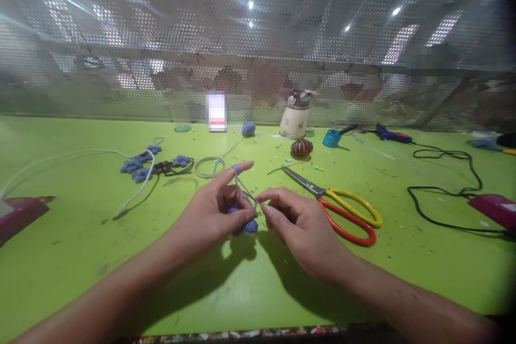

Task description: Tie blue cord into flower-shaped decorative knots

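Observation:
My left hand [215, 209] is closed, pinching a small purple-blue crocheted piece [250, 227] between thumb and fingers. Purple-blue yarn [236, 170] loops round its raised index finger and runs down to the right fingertips. Close beside it, my right hand [300, 226] is closed in a pinch where the yarn meets the piece; whatever thin thing lies in those fingers is too small to make out. A purple-blue yarn ball [249, 129] lies farther back, its strand trailing toward my left hand. Just right of my right hand are scissors [304, 180] with yellow and red handles.
Crocheted pieces [139, 165] and a white cable [150, 172] lie left. Behind are a phone [216, 113], a cup [181, 121], a bottle [294, 118], a multicoloured yarn ball [302, 148] and a blue container [331, 138]. A glue gun [393, 134] and black cord [435, 191] lie right.

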`<act>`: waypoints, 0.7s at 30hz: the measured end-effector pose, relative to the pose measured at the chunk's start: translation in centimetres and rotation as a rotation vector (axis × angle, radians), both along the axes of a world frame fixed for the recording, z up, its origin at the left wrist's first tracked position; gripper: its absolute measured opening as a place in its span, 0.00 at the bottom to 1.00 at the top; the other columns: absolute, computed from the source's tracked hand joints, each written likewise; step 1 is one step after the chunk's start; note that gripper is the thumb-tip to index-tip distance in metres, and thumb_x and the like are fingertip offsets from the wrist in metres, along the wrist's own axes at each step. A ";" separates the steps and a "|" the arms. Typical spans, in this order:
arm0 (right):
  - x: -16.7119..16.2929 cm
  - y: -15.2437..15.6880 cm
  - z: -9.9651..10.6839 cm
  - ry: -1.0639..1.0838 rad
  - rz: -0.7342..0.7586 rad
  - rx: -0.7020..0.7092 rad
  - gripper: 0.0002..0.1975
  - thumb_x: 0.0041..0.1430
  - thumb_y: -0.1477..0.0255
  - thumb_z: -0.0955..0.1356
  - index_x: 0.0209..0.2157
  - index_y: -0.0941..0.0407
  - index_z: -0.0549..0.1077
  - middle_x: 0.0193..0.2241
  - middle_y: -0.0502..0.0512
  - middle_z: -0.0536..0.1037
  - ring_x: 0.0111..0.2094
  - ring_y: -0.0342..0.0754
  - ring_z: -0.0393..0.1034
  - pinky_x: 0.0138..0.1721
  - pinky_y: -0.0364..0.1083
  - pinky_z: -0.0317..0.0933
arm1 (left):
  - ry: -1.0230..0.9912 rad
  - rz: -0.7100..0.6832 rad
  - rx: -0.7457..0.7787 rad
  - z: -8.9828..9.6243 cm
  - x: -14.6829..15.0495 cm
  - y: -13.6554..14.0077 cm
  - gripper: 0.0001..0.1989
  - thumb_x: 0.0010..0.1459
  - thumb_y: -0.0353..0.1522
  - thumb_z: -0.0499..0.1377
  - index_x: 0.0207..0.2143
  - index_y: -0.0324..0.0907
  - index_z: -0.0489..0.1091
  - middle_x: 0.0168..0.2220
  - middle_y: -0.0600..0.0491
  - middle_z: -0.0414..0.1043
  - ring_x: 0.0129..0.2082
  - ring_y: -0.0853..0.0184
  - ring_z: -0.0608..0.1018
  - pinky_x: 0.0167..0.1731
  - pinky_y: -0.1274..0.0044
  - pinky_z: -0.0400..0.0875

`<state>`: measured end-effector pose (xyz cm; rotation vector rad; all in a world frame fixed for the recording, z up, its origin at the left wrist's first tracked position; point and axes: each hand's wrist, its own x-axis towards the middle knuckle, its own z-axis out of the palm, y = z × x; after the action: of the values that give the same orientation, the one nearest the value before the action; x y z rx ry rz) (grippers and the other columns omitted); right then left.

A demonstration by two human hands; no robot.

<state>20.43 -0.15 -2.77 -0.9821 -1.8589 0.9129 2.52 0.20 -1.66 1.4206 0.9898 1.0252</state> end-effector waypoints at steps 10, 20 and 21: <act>-0.2 0.5 0.1 0.137 0.058 -0.348 0.14 0.62 0.75 0.65 0.46 0.61 0.77 0.19 0.45 0.65 0.18 0.38 0.54 0.20 0.41 0.50 | 0.207 0.051 0.300 -1.3 0.0 -0.1 0.40 0.57 0.26 0.59 0.68 0.44 0.46 0.28 0.57 0.72 0.29 0.68 0.75 0.33 0.74 0.69; -0.3 0.9 -0.3 0.420 0.028 -0.551 0.18 0.56 0.71 0.70 0.49 0.59 0.77 0.19 0.46 0.69 0.16 0.36 0.56 0.19 0.39 0.47 | 0.407 0.152 0.700 -3.0 0.0 0.0 0.31 0.62 0.26 0.56 0.65 0.52 0.55 0.40 0.52 0.75 0.38 0.66 0.75 0.42 0.72 0.69; -0.3 0.9 -0.3 0.440 0.013 -0.541 0.18 0.55 0.71 0.70 0.48 0.59 0.77 0.19 0.46 0.69 0.16 0.36 0.56 0.19 0.39 0.47 | 0.340 0.145 0.616 -2.8 0.1 0.1 0.32 0.61 0.26 0.57 0.66 0.50 0.54 0.39 0.52 0.74 0.38 0.66 0.76 0.43 0.71 0.69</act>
<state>20.11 0.80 -3.10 -0.9764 -1.2711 1.5487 2.66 0.25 -4.42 2.1054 1.0797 1.2904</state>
